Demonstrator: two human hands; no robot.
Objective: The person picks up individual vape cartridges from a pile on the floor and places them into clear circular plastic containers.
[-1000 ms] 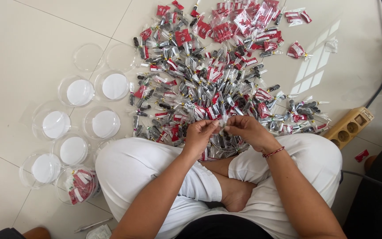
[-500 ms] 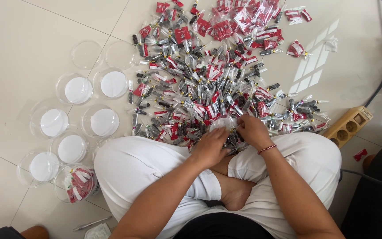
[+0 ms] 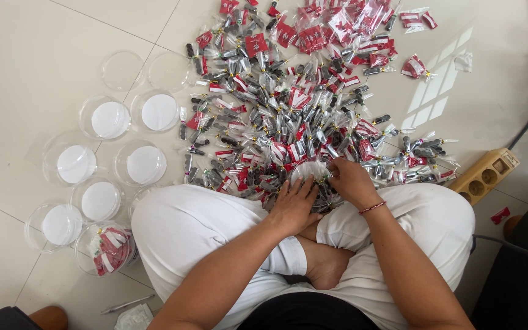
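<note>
A pale tiled floor carries a wide heap of small clear packets with red labels, with round clear containers in a cluster to its left, one already holding packets. The left hand lies flat with spread fingers on the heap's near edge, while the right hand pinches a clear packet just beside it. The packets look slippery and tangled, so a loose pinch could probably drag neighbours along or drop one.
</note>
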